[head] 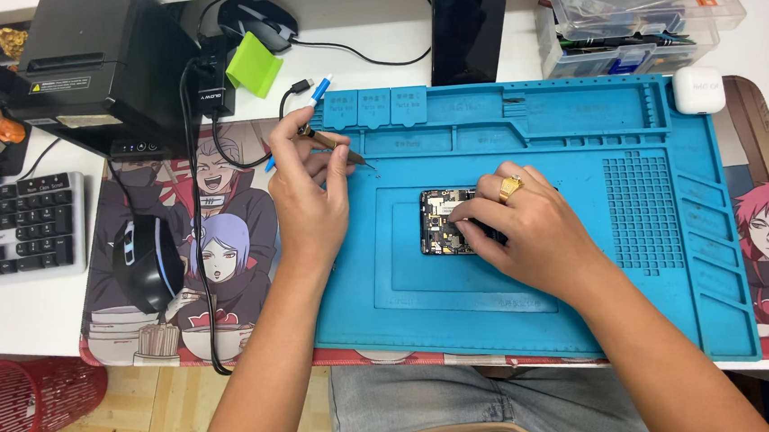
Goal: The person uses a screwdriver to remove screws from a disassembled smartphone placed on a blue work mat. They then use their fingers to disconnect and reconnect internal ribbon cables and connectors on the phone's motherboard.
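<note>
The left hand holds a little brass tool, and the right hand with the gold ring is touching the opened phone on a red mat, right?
Not quite: the mat is blue, not red. The head view shows the rest is right: the left hand holds the little brass tool, and the right hand with the gold ring touches the opened phone.

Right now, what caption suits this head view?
Right hand steadies an opened phone on a blue mat; left hand holds tweezers.

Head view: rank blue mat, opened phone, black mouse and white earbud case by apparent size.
1. blue mat
2. black mouse
3. opened phone, partly covered by the right hand, so unsure against the mouse
4. white earbud case
</note>
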